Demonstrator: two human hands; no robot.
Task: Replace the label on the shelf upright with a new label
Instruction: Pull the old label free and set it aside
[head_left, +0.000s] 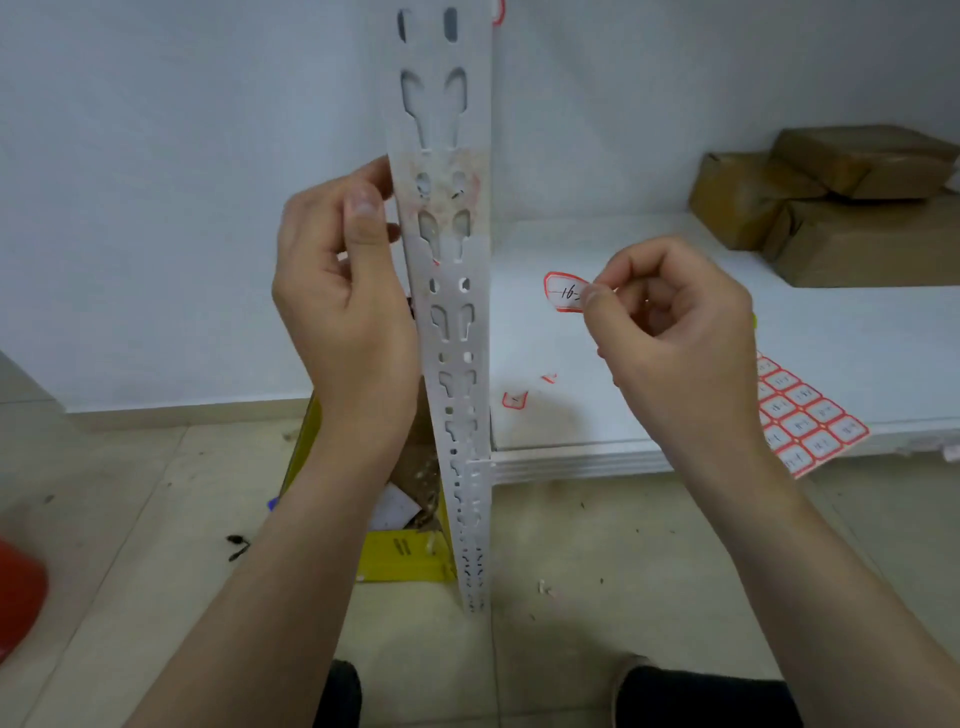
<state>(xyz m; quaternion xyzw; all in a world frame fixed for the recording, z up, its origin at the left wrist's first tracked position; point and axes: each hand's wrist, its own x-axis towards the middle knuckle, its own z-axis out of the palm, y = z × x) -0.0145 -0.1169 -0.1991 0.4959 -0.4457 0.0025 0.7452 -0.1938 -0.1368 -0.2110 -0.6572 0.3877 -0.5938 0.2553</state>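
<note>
The white perforated shelf upright (457, 332) runs down the middle of the view. A patch of brownish glue residue with red scraps (441, 200) marks it at hand height. My left hand (343, 291) rests against the upright's left edge beside that patch, fingers curled, thumb raised, holding nothing that I can see. My right hand (675, 322) is to the right, over the shelf, pinching a new red-bordered white label (563, 292) with handwriting on it between thumb and forefinger. A sheet of the same labels (805, 421) lies on the shelf under my right wrist.
The white shelf board (571, 452) carries torn label scraps (515, 400) and brown paper-wrapped parcels (831, 197) at the back right. A yellow bin (405, 556) with debris stands on the tiled floor behind the upright. A red object (18, 597) sits at the left edge.
</note>
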